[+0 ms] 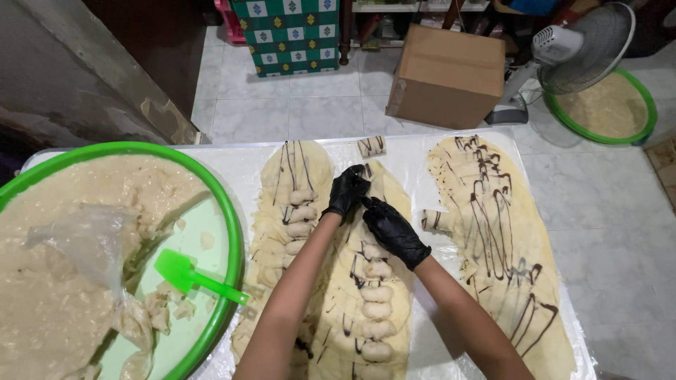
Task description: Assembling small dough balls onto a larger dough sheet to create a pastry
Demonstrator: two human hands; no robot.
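Dough sheet (366, 281), chocolate-streaked, has its far end pinched by both gloved hands, left (346, 193) and right (393, 231).

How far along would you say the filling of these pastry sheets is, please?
Done: the left sheet carries a short row of filling pieces. In hand: the left hand and right hand, in black gloves, meet at the top of the middle sheet, below them a long row. Left: the right sheet shows only chocolate drizzle.
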